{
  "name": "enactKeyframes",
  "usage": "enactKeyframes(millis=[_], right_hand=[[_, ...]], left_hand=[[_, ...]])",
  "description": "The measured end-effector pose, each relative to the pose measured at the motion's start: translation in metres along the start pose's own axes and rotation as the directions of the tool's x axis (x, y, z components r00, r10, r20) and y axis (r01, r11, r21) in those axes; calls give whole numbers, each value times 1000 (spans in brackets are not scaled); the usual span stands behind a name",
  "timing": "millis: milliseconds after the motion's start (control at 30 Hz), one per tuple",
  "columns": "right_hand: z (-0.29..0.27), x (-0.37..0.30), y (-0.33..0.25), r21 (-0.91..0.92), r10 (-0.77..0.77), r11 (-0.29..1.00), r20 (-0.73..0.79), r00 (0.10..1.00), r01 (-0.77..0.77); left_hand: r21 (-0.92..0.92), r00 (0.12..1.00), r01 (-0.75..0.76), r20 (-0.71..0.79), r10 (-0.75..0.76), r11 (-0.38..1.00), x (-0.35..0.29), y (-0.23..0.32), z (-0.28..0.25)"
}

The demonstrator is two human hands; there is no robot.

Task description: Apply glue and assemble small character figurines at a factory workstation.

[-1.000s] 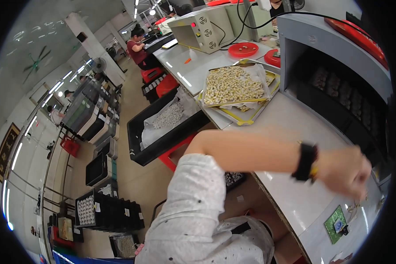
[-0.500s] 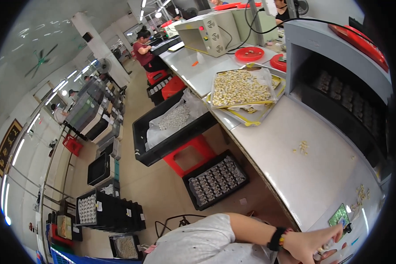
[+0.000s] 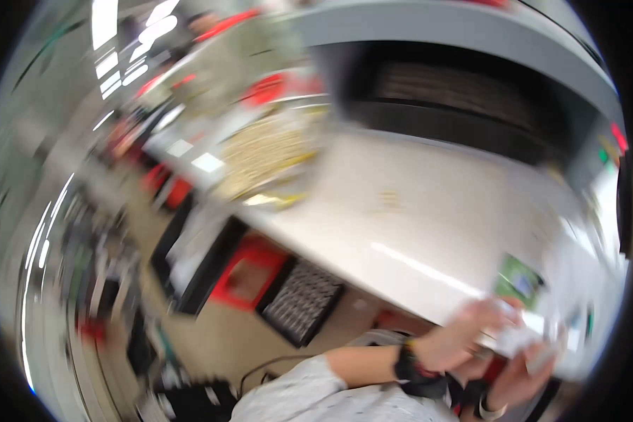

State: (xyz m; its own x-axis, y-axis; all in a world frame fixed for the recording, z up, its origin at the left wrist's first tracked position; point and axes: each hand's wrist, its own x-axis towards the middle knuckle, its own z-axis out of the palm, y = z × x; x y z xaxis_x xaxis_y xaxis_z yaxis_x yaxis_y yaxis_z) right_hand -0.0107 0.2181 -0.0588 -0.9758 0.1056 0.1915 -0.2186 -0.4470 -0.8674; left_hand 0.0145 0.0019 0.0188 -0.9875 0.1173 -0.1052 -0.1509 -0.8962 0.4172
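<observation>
My left hand point(image 3: 464, 329), with a dark band on its wrist, is at the table's near edge at the lower right. Its fingers look closed, but motion smears what they hold. Close beside it, my right hand point(image 3: 519, 380), with a bracelet on the wrist, curls around something small and whitish. The blur hides what kind of thing it is. Just beyond my left hand lies a green packet point(image 3: 518, 281) on the white tabletop point(image 3: 436, 204).
A grey box-shaped machine point(image 3: 330, 28) with a dark opening stands at the back. A tray of small yellowish pieces point(image 3: 264, 151) sits at the table's far left. Below the edge are a red stool point(image 3: 225, 292) and a black crate of parts point(image 3: 302, 299).
The view has swung right, so the machine and tray appear further left. My right hand now shows clearly beside my left, which was closed around something small before.
</observation>
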Motion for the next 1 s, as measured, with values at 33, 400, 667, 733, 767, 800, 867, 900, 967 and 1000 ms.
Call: enactKeyframes(millis=[33,400,667,733,767,800,867,900,967,1000], right_hand=[[40,-6,-11,324,100,946,-198,975,-32],[67,12,-36,143,196,967,114,974,-211],[54,7,-25,83,122,989,7,993,-122],[54,11,-24,92,150,984,41,988,-153],[54,13,-23,92,154,983,49,987,-158],[54,14,-22,94,167,981,61,984,-172],[55,15,-22,106,155,981,51,987,-160],[55,15,-21,108,163,980,53,985,-168],[53,14,-19,79,154,984,39,987,-157],[53,14,-18,78,156,984,36,987,-158]], left_hand=[[-75,997,66,41,-63,995,4,-5,-5],[-210,886,413,318,-337,886,14,-22,-20],[80,880,366,293,-373,927,26,-22,-26],[149,883,371,249,-397,917,24,-15,-35],[221,868,398,222,-443,890,23,-14,-38],[214,876,390,211,-433,895,22,-17,-41],[56,926,293,233,-298,955,24,-27,-42],[97,944,285,144,-297,953,24,-26,-28],[164,941,275,154,-300,947,23,-26,-31],[233,933,270,178,-314,934,23,-25,-32]])
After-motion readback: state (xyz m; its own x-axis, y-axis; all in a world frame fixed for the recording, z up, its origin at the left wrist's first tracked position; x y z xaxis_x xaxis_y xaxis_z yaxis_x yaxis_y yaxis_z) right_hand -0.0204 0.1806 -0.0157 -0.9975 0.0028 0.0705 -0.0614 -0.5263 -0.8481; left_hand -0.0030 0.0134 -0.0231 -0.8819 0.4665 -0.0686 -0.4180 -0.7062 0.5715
